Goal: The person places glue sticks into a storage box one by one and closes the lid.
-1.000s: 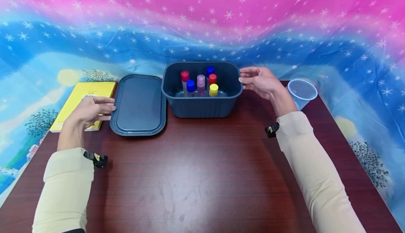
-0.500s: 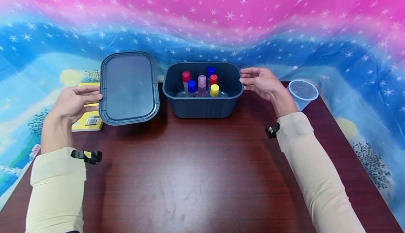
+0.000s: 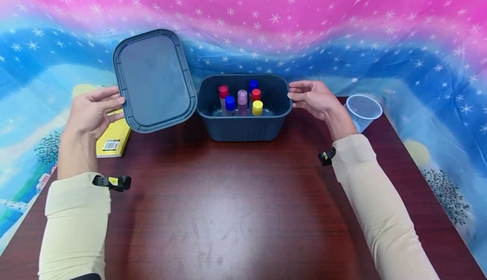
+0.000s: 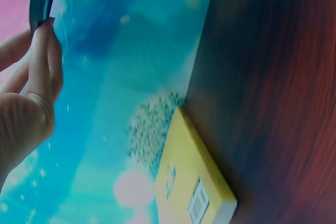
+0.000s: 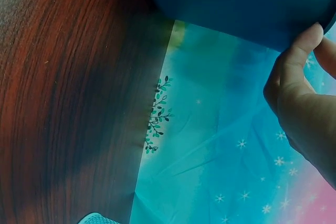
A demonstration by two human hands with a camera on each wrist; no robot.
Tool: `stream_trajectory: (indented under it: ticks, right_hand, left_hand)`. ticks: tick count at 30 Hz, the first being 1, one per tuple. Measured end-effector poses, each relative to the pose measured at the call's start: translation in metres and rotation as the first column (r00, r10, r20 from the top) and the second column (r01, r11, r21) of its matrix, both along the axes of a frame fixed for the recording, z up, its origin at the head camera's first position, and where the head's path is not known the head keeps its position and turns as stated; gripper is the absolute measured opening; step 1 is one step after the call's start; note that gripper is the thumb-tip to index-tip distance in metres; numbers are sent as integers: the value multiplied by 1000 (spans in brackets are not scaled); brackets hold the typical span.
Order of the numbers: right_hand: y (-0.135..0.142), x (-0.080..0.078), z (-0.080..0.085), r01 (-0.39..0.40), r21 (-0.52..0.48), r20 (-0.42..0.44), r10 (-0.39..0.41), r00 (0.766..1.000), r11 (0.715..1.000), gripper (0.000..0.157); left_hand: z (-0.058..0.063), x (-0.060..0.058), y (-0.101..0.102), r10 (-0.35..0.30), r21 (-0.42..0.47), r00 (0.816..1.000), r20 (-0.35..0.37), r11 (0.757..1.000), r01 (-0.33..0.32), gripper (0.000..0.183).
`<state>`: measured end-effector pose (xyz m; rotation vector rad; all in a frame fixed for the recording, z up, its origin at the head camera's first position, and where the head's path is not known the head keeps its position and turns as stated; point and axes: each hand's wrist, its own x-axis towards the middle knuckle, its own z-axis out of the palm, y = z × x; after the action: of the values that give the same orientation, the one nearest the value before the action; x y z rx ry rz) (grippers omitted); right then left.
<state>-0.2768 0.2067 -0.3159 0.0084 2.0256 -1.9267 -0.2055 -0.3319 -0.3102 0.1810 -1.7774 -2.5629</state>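
Observation:
My left hand (image 3: 85,113) pinches the left edge of a dark blue-grey rectangular lid (image 3: 154,81) between thumb and fingers. The lid is raised and tilted, to the left of an open bin of the same colour (image 3: 243,128). Several upright tubes with coloured caps stand in this bin, among them a yellow-capped tube (image 3: 257,107), a purple tube (image 3: 242,102) and a blue-capped tube (image 3: 230,103). At the bin's right end, my right hand (image 3: 313,100) touches the rim with nearly straight fingers. In the right wrist view its thumb (image 5: 307,40) lies against the bin's wall.
A yellow book (image 3: 114,140) with a barcode lies on the dark wooden table (image 3: 228,204), partly behind the left hand and lid. To the right of the bin stands a pale blue mesh pen cup (image 3: 363,111). A printed cloth (image 3: 243,30) hangs behind the table.
The left hand has lifted the lid off the table, up and away from me, and tilted it. The right hand and bin have stayed in place.

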Motion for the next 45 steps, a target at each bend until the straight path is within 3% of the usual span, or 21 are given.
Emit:
stream_trajectory:
  ticks: [7, 11, 15, 21, 26, 31, 34, 40, 45]
  right_hand:
    - [1, 2, 1, 7, 55, -24, -6, 1000, 998, 53]
    - [2, 7, 4, 53, 55, -78, -49, 996, 997, 53]
    - [-4, 13, 10, 87, -53, -179, -95, 979, 995, 49]
    - [-25, 24, 21, -16, -207, -280, -44, 959, 978, 33]
    - [-48, 32, 27, -82, -311, -248, 2, 969, 947, 30]
    - [-66, 37, 29, -98, -416, -207, 10, 978, 904, 35]
    - [-73, 38, 29, -67, -452, -206, -31, 978, 890, 38]
    - [-78, 38, 28, 23, -418, -223, -127, 966, 908, 39]
    - [-74, 37, 28, 109, -360, -312, -229, 922, 927, 37]
  left_hand:
    - [7, -9, 33, 70, 14, 996, -48, 998, -69, 24]
    - [9, -12, 52, 90, -12, 994, -58, 996, -91, 26]
    - [11, -16, 72, 113, -3, 991, -67, 994, -113, 26]
    - [13, -28, 106, 119, 98, 989, -83, 989, -111, 23]
    - [15, -36, 130, 110, 123, 990, -86, 987, -99, 25]
    - [16, -41, 147, 108, 76, 991, -76, 992, -102, 28]
    - [16, -42, 156, 104, 51, 992, -78, 994, -100, 31]
    - [17, -45, 168, 74, 82, 994, -84, 994, -68, 35]
    - [22, -47, 174, 28, 10, 996, -86, 1000, -27, 37]
